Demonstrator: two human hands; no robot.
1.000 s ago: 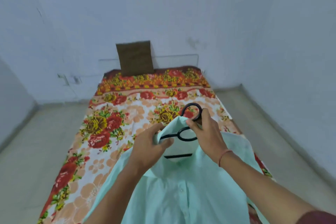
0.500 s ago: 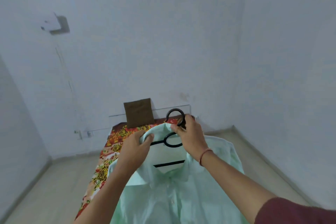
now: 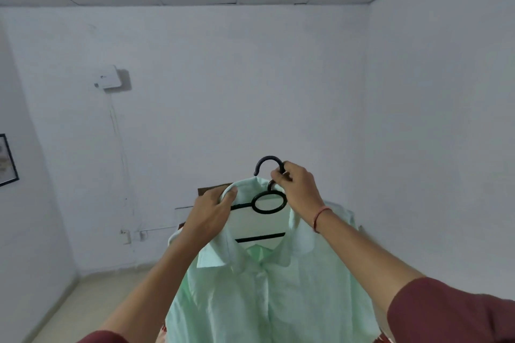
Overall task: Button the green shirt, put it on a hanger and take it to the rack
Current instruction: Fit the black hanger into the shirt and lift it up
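White wall [image 3: 250, 92] is filling the view as the green shirt [image 3: 267, 301] is coming up off the bed, right hand [image 3: 299, 189] pinching its hanger [image 3: 260, 237], left hand [image 3: 211, 213] gripping the collar just beside it, so the rack is looking like the next stop.

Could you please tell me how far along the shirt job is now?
Done: the shirt looks buttoned and hangs on the hanger. In hand: the right hand pinches the hanger below its hook, the left hand grips the collar. Left: no rack is in view, so carrying it there remains.
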